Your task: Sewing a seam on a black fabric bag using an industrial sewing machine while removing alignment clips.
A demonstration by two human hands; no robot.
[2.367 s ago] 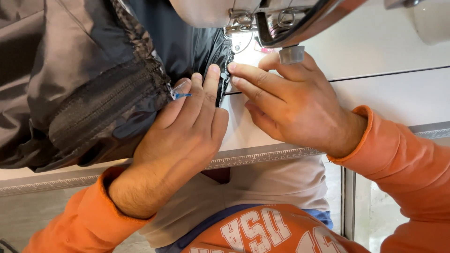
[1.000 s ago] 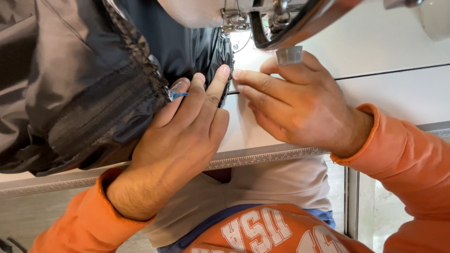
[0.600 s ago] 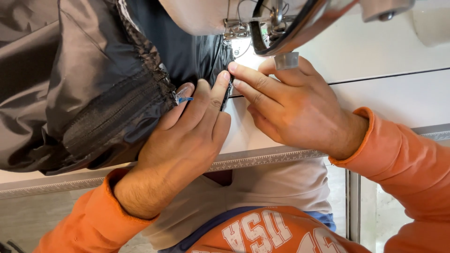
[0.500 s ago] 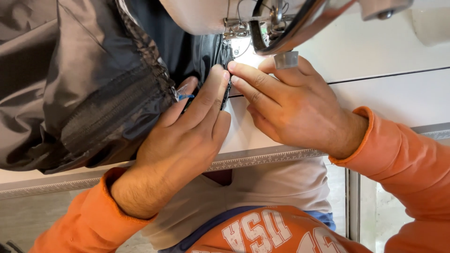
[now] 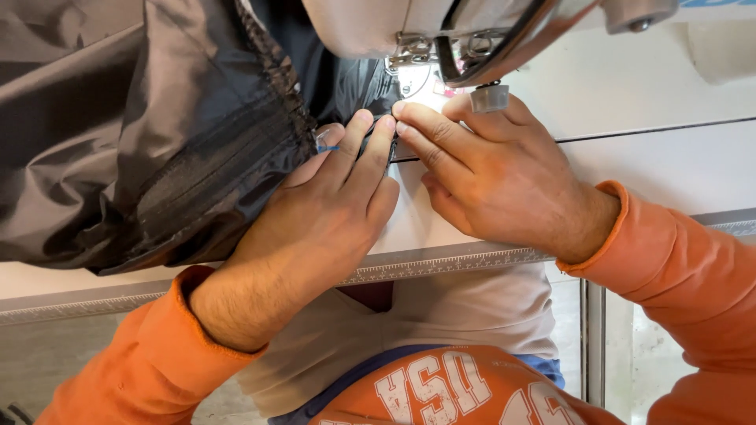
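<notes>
A dark grey and black jacket (image 5: 118, 134) with a gathered elastic band lies bunched on the white sewing table (image 5: 669, 157), its edge running under the sewing machine's presser foot (image 5: 409, 59). My left hand (image 5: 315, 228) lies flat on the fabric edge, fingers pressing it down just before the foot; a small blue-tipped tool (image 5: 327, 144) sits by its index finger. My right hand (image 5: 488, 173) rests on the table to the right, fingertips pinning the same fabric edge beside the left fingers.
The cream sewing machine head (image 5: 472, 24) overhangs the fabric at the top, lit by a small lamp. A metal ruler strip (image 5: 441, 264) runs along the table's near edge. Orange sleeves and my lap fill the bottom.
The view has shifted slightly. My left fingers have crept forward along the fabric edge toward the presser foot, and the right fingertips have closed in beside them.
</notes>
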